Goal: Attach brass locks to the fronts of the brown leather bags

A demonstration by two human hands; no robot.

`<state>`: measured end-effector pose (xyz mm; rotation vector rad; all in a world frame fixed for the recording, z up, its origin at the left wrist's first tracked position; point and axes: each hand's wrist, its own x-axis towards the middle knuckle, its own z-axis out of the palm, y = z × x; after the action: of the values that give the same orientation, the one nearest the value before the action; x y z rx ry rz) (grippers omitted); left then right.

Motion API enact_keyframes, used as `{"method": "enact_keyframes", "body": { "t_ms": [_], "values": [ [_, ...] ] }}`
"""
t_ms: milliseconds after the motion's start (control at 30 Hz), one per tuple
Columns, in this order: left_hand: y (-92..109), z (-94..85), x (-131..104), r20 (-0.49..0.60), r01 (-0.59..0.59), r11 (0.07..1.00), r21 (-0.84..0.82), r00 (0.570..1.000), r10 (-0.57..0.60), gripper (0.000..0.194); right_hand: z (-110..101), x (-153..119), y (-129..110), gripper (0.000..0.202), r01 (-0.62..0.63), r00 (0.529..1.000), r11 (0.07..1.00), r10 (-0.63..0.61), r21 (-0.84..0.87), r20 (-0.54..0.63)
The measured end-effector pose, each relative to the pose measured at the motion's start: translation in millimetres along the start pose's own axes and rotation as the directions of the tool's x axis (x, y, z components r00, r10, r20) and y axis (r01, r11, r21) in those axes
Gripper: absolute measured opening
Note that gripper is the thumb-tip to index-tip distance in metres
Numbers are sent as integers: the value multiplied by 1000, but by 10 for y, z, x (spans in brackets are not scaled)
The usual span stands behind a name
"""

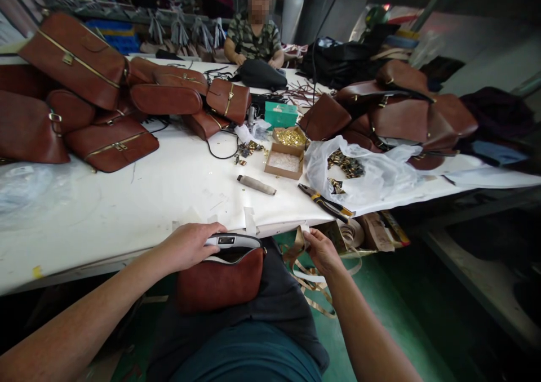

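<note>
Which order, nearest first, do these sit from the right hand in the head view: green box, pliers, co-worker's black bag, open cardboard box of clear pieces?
1. Pliers: just ahead of the right hand.
2. Open cardboard box of clear pieces: ahead, left of the pliers.
3. Green box: farther, beyond that box.
4. Black bag: far side, before the co-worker.

A dark-teal cloth top (pixel 253 356), softly creased in front, meets dark cloth trousers (pixel 291 314), perhaps charcoal in this dim light; the left hand (pixel 190 247), right hand (pixel 324 251) and forearms (pixel 105 303) are bare.
</note>
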<state>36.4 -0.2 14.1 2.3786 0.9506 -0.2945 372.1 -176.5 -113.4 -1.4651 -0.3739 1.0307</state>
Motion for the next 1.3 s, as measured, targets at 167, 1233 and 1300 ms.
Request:
{"method": "enact_keyframes", "body": {
  "t_ms": [167,1233,1300],
  "values": [
    [-47,29,-32,5,-30,996,-88,1000,31,42,-45,7,-18,56,-65,998,995,65,-79,-4],
    [-253,-29,0,113,-129,941,-312,979,171,57,1704,-691,-574,16,628,769,346,-141,-697,623],
    [-256,-29,-9,115,-116,947,-301,981,157,58,1730,-711,-570,16,633,770,281,-129,-722,625]
  ]
}}
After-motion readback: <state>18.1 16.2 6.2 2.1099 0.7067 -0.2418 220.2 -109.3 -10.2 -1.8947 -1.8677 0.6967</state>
